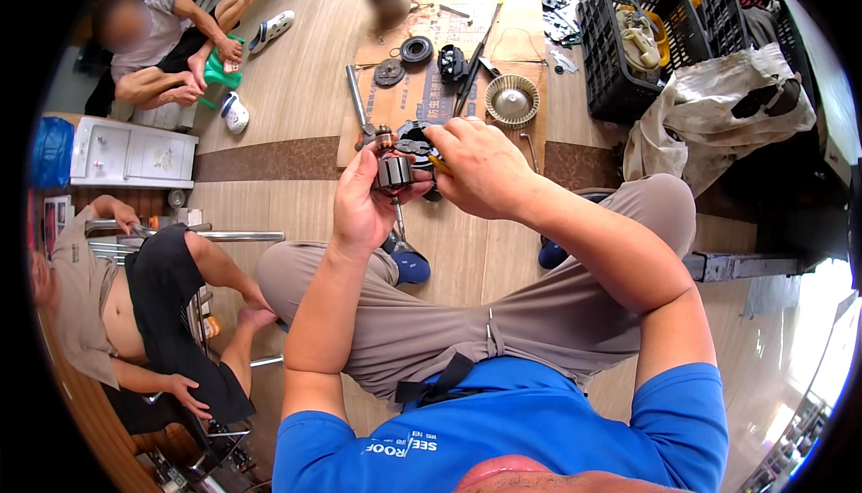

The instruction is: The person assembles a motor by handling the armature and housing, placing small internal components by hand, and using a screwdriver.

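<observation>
My left hand [359, 210] holds a motor armature [394, 173] upright, its fingers closed around the silvery core. The copper end points away from me and the thin shaft toward me. Close by on the right is my right hand [480, 170], fingers curled round a thin yellow-orange tool [440, 165]; most of that tool is hidden in the grip, so its kind is unclear. A round black motor end cover [415, 138] shows just past the armature, by my right fingertips. Whether the fingertips touch it I cannot tell.
Flattened cardboard [409, 98] holds a blower wheel [512, 101], a black ring [416, 49], a round plate [389, 72], a black part [452, 63] and a hammer [359, 102]. Black crates [633, 44] and a stained cloth [709, 111] lie right. Two people sit at left.
</observation>
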The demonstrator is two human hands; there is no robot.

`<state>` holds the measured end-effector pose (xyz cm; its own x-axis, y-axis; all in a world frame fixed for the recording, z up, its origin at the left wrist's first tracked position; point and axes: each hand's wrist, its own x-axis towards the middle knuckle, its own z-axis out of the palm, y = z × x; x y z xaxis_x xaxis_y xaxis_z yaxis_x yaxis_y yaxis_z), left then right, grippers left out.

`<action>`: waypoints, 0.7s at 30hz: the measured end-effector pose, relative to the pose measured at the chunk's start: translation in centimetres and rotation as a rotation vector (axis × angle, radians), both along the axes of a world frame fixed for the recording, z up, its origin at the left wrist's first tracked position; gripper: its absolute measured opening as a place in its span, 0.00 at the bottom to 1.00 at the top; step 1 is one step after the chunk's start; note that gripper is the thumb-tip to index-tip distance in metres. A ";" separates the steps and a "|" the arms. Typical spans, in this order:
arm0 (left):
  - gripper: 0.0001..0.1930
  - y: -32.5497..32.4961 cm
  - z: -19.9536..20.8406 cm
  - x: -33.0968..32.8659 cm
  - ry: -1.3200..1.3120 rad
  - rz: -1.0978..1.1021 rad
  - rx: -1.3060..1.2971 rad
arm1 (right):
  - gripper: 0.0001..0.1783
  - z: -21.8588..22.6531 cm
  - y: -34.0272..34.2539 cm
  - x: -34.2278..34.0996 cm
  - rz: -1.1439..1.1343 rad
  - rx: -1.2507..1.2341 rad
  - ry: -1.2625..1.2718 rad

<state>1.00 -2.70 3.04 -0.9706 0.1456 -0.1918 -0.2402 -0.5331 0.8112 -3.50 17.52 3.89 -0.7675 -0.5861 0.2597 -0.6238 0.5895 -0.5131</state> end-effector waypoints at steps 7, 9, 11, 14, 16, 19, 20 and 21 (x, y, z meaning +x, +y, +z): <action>0.24 0.1 -0.1 0.1 0.000 -0.005 -0.013 | 0.25 0.3 0.0 0.0 -0.009 0.017 0.052; 0.25 0.1 0.0 0.1 -0.002 -0.011 -0.011 | 0.25 0.3 0.1 -0.1 -0.009 0.030 0.073; 0.25 0.1 0.2 0.1 -0.005 -0.015 -0.010 | 0.21 0.1 0.1 -0.2 -0.006 0.037 0.167; 0.24 0.2 0.4 0.2 0.001 -0.025 0.017 | 0.23 0.0 0.2 -0.3 -0.010 0.028 0.200; 0.24 0.1 0.4 0.2 0.001 -0.024 0.016 | 0.21 0.3 0.2 -0.3 -0.009 0.045 0.219; 0.24 0.3 0.8 0.2 -0.013 -0.019 0.022 | 0.19 0.2 0.1 -0.3 -0.007 0.068 0.244; 0.24 0.2 0.8 0.3 -0.013 -0.017 0.020 | 0.19 0.1 0.1 -0.3 -0.003 0.074 0.249; 0.24 0.2 0.8 0.3 -0.023 -0.018 0.024 | 0.19 0.0 0.0 -0.3 -0.001 0.072 0.249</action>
<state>1.31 -2.53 3.87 -0.9633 0.1675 -0.2100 -0.2680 -0.5475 0.7927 -3.83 17.54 3.91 -0.6856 -0.6091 0.3988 -0.7252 0.6197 -0.3003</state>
